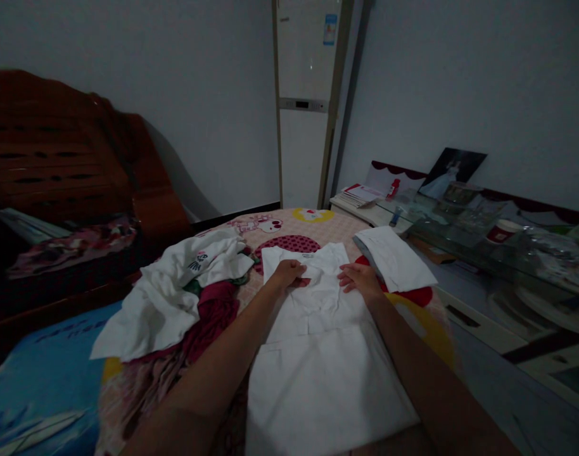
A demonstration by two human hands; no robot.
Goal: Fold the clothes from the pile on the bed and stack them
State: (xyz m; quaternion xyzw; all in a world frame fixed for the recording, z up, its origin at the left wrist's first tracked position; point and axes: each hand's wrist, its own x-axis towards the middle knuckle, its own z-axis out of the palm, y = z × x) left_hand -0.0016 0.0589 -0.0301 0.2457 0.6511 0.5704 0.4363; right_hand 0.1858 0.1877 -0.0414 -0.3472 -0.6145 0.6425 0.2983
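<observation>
A white shirt (327,373) lies front up on the round table before me, its collar end pointing away and its lower part spread toward me. My left hand (291,275) is at the left of the neck opening, with thumb and fingers pinched on the cloth. Across the opening, my right hand (359,278) rests on the shirt with fingers stretched and slightly apart. A folded white garment (396,258) sits just beyond my right hand. To the left is a rumpled white T-shirt (170,291) with dark print, on top of a dark red garment (216,316).
The table wears a pink patterned tablecloth (313,218). On the right stands a glass-topped cabinet (460,234) holding a paper cup (504,232) and papers (360,195). A wooden bench (80,158) is at the left, and a tall air conditioner (301,145) stands in the corner.
</observation>
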